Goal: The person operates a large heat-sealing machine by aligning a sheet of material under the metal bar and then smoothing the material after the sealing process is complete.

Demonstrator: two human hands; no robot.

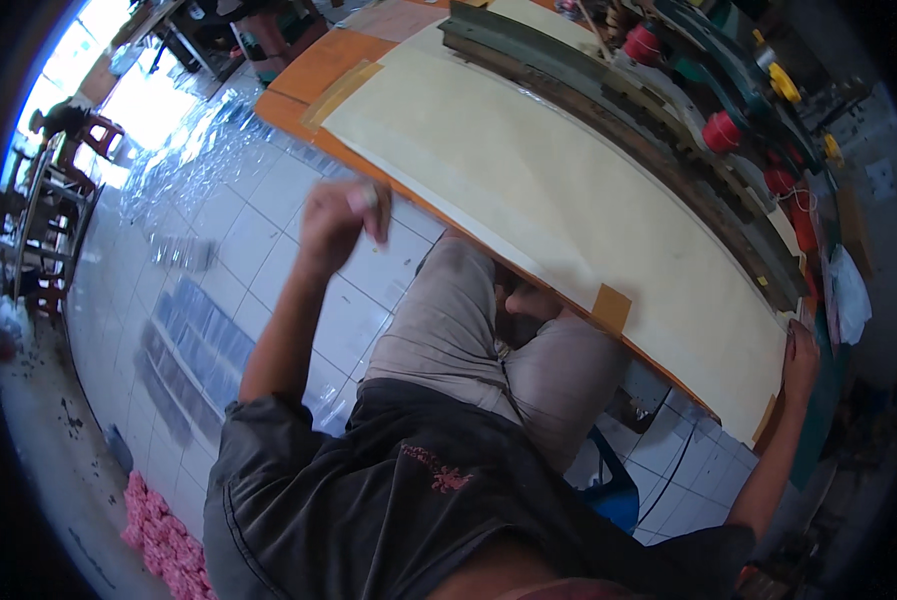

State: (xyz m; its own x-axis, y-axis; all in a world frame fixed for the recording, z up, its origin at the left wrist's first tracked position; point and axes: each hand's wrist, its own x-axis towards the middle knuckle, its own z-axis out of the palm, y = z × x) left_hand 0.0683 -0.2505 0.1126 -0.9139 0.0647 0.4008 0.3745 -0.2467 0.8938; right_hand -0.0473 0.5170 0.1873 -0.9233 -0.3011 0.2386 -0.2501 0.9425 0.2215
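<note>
My left hand [346, 218] is raised off the table's near left edge, over the tiled floor. Its fingers are curled together, with a small pale spot at the fingertips that I cannot make out. Far to the right, my right hand [800, 355] rests at the right end of a large cream sheet [528, 170]. Its fingers are drawn together at the sheet's edge, close to the end of a long metal bar [658, 150]; what they pinch, if anything, is hidden. The sheet lies flat on an orange table [298, 85], with brown tape [611, 308] at its near edge.
Red-knobbed and yellow-knobbed equipment [723, 130] stands along the table's far right side. A white plastic bag [848, 295] hangs there. Below the table are my legs and a blue plastic stool [613, 485]. Clear plastic film [193, 150] covers floor at the left; a pink bundle [163, 535] lies at lower left.
</note>
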